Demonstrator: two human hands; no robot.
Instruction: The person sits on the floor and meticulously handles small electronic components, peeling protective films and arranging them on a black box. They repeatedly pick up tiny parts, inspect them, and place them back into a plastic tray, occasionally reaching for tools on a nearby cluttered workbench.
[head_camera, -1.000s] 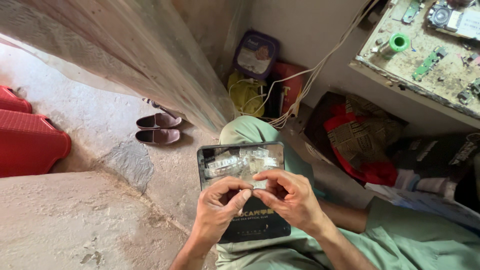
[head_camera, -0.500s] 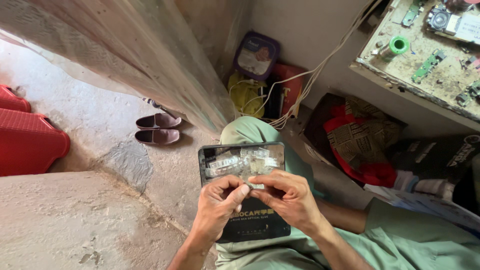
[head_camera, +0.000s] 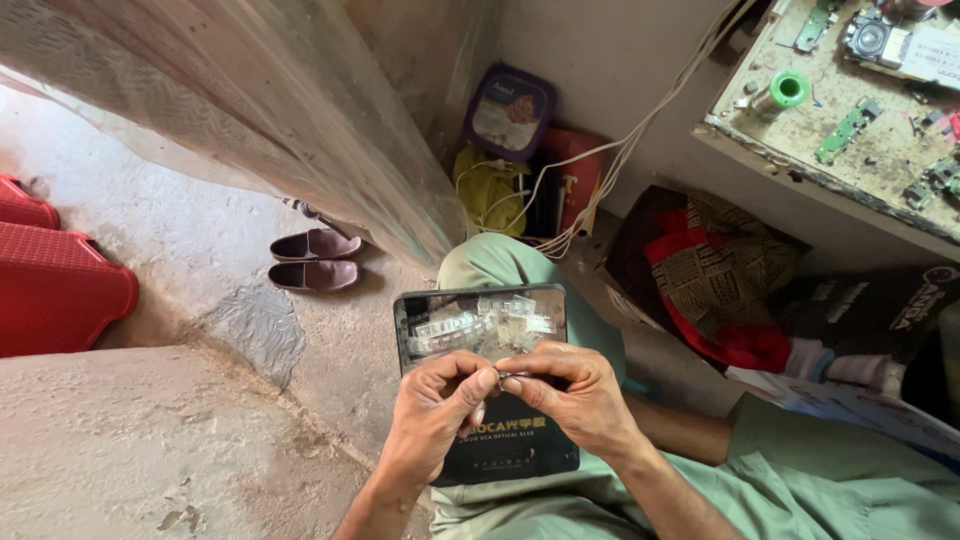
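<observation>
Head view: we have drawn our left hand (head_camera: 435, 405) and right hand (head_camera: 570, 395) together, both now pinching a tiny part (head_camera: 503, 378) above the black box (head_camera: 485, 390) on our lap.

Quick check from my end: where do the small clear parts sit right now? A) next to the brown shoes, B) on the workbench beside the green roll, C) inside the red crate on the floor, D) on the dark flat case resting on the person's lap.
D: the small clear parts lie piled on the upper end of the dark flat case on the lap, just beyond the left hand and right hand, whose fingertips pinch together over it.
</observation>
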